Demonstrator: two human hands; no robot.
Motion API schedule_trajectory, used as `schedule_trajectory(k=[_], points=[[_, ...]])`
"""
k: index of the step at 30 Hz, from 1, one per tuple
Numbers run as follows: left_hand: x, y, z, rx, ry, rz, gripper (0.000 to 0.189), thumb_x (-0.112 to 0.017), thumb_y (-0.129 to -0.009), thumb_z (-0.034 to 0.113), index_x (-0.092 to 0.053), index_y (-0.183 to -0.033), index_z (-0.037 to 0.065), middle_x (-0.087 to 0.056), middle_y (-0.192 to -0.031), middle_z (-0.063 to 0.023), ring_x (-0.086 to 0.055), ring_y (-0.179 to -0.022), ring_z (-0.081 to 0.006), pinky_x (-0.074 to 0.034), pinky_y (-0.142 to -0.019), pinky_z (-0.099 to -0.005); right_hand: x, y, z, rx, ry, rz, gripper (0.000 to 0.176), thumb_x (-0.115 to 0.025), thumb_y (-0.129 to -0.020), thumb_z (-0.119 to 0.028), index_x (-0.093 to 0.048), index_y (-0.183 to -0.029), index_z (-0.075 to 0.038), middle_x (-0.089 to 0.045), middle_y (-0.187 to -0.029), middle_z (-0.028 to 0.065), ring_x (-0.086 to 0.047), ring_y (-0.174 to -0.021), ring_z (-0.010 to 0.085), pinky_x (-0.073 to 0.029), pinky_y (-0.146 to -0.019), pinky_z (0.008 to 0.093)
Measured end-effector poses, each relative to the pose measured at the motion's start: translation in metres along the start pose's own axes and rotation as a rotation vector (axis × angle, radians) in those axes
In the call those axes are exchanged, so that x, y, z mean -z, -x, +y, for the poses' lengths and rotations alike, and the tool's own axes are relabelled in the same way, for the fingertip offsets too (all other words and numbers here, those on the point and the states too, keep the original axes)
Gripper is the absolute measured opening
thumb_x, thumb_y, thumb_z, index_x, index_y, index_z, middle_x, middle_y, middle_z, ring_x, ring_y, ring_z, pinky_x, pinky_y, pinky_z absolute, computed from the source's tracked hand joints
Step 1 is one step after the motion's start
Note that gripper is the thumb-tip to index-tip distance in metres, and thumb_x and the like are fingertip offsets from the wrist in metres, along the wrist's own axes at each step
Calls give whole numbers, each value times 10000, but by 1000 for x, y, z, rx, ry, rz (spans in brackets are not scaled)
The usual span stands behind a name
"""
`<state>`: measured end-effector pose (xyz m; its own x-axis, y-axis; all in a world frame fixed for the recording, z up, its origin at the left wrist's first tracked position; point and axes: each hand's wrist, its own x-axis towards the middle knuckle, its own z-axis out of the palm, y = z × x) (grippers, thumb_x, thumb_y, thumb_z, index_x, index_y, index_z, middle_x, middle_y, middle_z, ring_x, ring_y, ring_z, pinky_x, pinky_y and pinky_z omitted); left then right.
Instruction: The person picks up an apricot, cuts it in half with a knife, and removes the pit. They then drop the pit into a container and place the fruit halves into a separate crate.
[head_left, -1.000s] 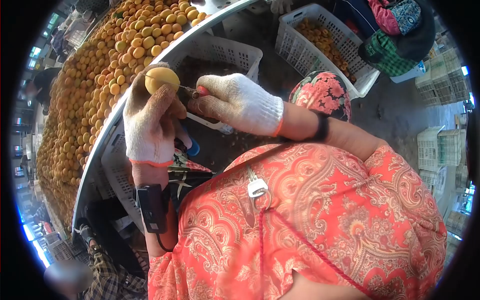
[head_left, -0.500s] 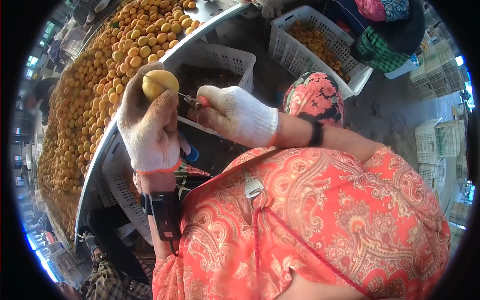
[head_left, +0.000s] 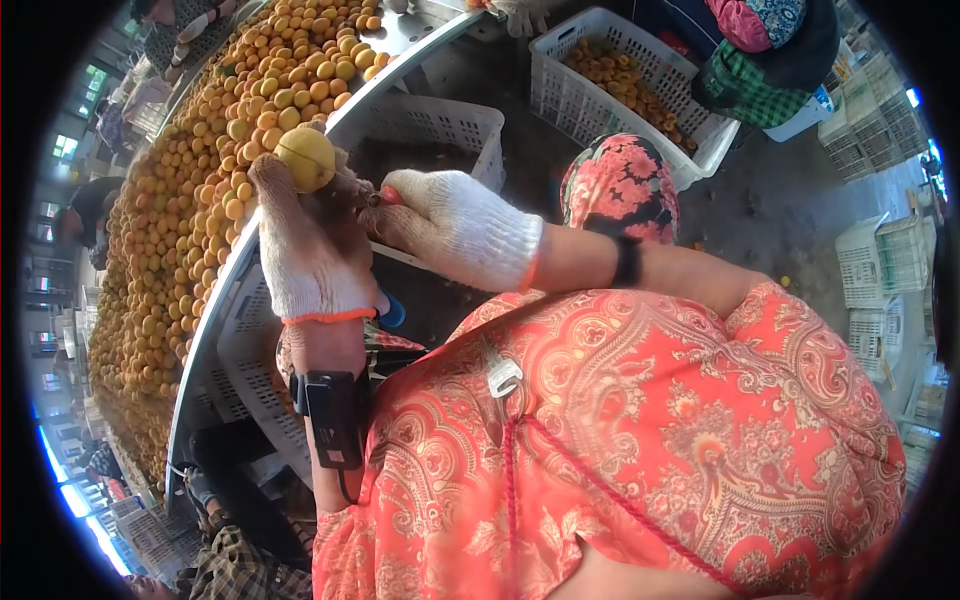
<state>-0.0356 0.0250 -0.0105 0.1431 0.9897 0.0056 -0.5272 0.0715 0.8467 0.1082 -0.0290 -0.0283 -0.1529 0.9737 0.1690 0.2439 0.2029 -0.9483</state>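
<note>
My left hand [head_left: 303,250], in a soiled white knit glove, holds a yellow apricot [head_left: 306,160] upright between thumb and fingers. A thin dark cut line runs over the fruit's skin. My right hand [head_left: 460,222], gloved too, is closed around the red handle of a small knife [head_left: 391,195] just right of the apricot. Most of the blade is hidden by the left hand's fingers. Both hands are above the near edge of a table heaped with apricots [head_left: 190,240].
Below the hands stands a white plastic crate [head_left: 485,130] with dark contents. Another crate [head_left: 560,100] holds opened apricot pieces, beside a person in dark clothes [head_left: 790,60]. Crates are stacked at the right [head_left: 870,120]. The table's metal rim [head_left: 395,68] curves past my left hand.
The apricot has turned in my left hand and now shows its cut line. The blade, visible across the fruit before, is now mostly hidden. The view has shifted slightly.
</note>
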Motion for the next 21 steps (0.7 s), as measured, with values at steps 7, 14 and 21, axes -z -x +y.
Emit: schedule_trajectory(k=[7, 14, 21], points=[[10, 4, -7, -122, -261, -116, 556, -556, -990, 499, -533, -1297, 35, -583, -996, -77, -556, -885, -182, -476, -756, -298, 4, 3, -3, -105, -275, -127, 246, -531, -1014, -199, -610, -939, 20, -584, -745, 55, -530, -695, 102, -449, -617, 303], [-16, 5, -12, -35, 15, -30, 521, -556, -988, 506, -572, -1232, 47, -581, -911, -66, -568, -808, -200, -502, -724, -350, 2, 4, 7, -16, -177, -39, 259, -535, -968, -219, -628, -1047, 9, -685, -863, 222, -684, -900, 364, -518, -778, 426], [-17, 8, -13, 66, 40, 89, 426, -532, -1019, 427, -580, -1217, 54, -611, -942, -96, -580, -851, -185, -499, -685, -315, 1, 6, 5, 5, 53, 42, 318, -564, -956, -293, -620, -1088, -9, -680, -999, 243, -642, -1000, 415, -510, -836, 466]])
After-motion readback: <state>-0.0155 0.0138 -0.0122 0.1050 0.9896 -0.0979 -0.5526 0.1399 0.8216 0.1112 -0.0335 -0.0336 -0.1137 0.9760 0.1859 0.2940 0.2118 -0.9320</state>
